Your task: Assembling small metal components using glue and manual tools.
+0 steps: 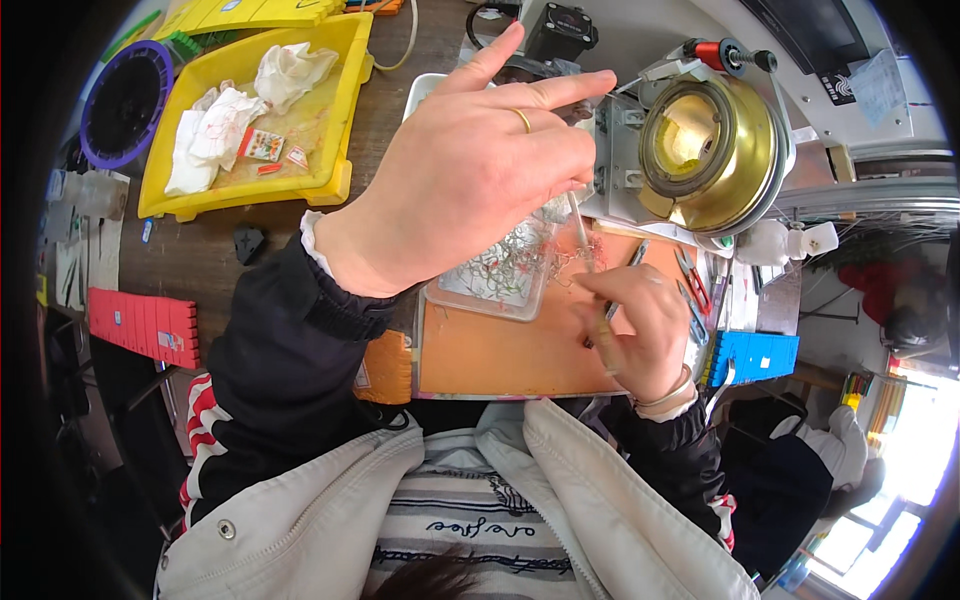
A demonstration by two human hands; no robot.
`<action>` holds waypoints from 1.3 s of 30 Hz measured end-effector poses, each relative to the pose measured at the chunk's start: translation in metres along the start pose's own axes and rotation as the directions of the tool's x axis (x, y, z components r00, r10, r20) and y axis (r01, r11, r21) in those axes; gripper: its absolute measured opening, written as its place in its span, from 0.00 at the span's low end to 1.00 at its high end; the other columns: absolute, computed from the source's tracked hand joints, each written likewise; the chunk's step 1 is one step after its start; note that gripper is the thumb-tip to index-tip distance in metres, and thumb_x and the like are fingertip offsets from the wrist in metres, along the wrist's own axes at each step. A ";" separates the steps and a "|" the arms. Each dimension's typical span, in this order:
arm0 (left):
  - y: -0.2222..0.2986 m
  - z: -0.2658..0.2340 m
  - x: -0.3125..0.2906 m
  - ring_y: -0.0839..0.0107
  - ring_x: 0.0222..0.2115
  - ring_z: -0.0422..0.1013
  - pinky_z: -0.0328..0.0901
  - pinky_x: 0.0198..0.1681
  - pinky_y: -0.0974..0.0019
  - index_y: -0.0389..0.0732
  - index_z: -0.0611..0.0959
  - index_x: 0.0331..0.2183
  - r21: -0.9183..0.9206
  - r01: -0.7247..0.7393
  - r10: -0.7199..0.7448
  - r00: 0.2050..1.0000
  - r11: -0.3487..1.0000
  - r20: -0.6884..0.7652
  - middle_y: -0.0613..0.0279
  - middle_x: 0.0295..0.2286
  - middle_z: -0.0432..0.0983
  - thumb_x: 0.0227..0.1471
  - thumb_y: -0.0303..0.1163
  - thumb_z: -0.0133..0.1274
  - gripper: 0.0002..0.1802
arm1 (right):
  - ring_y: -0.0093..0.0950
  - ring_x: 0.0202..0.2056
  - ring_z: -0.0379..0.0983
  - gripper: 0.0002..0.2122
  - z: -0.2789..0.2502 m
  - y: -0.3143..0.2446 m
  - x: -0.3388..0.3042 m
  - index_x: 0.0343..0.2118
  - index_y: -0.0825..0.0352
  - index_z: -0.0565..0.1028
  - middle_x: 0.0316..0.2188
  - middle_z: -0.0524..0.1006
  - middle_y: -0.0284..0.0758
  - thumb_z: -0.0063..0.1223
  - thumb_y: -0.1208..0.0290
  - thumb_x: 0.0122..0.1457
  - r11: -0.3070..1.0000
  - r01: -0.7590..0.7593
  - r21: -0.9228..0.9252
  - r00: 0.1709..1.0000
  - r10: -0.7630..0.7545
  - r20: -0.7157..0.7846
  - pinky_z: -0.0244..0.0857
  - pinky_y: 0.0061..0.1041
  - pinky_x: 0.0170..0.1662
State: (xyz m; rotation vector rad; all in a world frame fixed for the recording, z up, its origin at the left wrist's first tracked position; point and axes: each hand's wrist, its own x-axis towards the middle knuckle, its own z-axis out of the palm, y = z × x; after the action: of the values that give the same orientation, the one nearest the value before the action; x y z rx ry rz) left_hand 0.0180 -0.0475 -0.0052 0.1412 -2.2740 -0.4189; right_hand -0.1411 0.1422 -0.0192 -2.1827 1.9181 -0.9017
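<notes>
My left hand is raised over the bench with two fingers stretched out. Its lower fingers pinch a thin pale rod, which slants down toward my right hand. My right hand is curled over an orange work mat, its fingertips blurred by motion. A slim dark tool passes at its fingers; I cannot tell whether it is gripped. Beneath my left hand is a clear shallow box. Tangled thin wires, silvery with some red, fill it and spill over its right side.
A brass-coloured round machine stands at the back right. Pliers with red handles lie right of the mat, near a blue bin. At the left are a yellow tray holding crumpled tissue and a red ridged bin.
</notes>
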 end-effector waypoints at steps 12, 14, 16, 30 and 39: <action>0.003 -0.003 0.004 0.63 0.52 0.73 0.50 0.64 0.44 0.44 0.82 0.25 0.065 -0.010 0.010 1.000 0.998 0.004 0.66 0.25 0.77 0.40 0.24 0.63 0.07 | 0.30 0.30 0.77 0.09 0.006 -0.007 0.006 0.38 0.72 0.79 0.31 0.80 0.41 0.49 0.84 0.57 0.980 -0.172 0.103 0.974 0.185 -0.133 0.68 0.24 0.35; 0.003 -0.001 0.005 0.63 0.52 0.73 0.50 0.64 0.43 0.44 0.82 0.25 0.054 -0.008 0.008 1.000 0.999 0.000 0.66 0.25 0.77 0.40 0.24 0.63 0.07 | 0.29 0.28 0.76 0.08 0.002 -0.012 0.003 0.37 0.72 0.79 0.29 0.80 0.40 0.49 0.85 0.56 0.966 -0.225 0.130 0.951 0.247 -0.188 0.67 0.24 0.33; -0.001 0.002 0.001 0.62 0.52 0.73 0.49 0.64 0.43 0.45 0.81 0.25 0.008 0.003 -0.003 1.000 1.000 -0.006 0.66 0.24 0.77 0.40 0.24 0.64 0.07 | 0.32 0.28 0.77 0.09 0.004 -0.009 0.004 0.36 0.71 0.78 0.28 0.80 0.40 0.52 0.86 0.53 0.975 -0.195 0.103 0.965 0.209 -0.155 0.68 0.26 0.32; -0.001 0.001 0.000 0.60 0.51 0.73 0.50 0.63 0.39 0.45 0.80 0.25 0.008 0.018 -0.018 1.000 1.000 0.000 0.67 0.22 0.76 0.41 0.25 0.64 0.08 | 0.24 0.20 0.71 0.09 -0.010 -0.004 -0.004 0.34 0.70 0.77 0.24 0.78 0.38 0.49 0.87 0.51 0.999 0.050 -0.006 0.851 -0.046 -0.523 0.65 0.23 0.26; -0.003 0.002 0.000 0.61 0.51 0.73 0.49 0.64 0.40 0.44 0.80 0.24 0.009 0.012 -0.012 1.000 1.000 0.004 0.67 0.22 0.76 0.42 0.24 0.63 0.07 | 0.32 0.23 0.75 0.12 -0.008 -0.005 0.004 0.35 0.69 0.79 0.26 0.79 0.40 0.52 0.87 0.48 0.996 -0.085 -0.032 0.906 0.063 -0.418 0.68 0.25 0.29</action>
State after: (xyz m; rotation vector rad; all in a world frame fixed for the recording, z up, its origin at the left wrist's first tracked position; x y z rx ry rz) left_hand 0.0165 -0.0497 -0.0080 0.1588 -2.2806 -0.4163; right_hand -0.1406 0.1418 -0.0090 -2.0497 2.2036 -1.4176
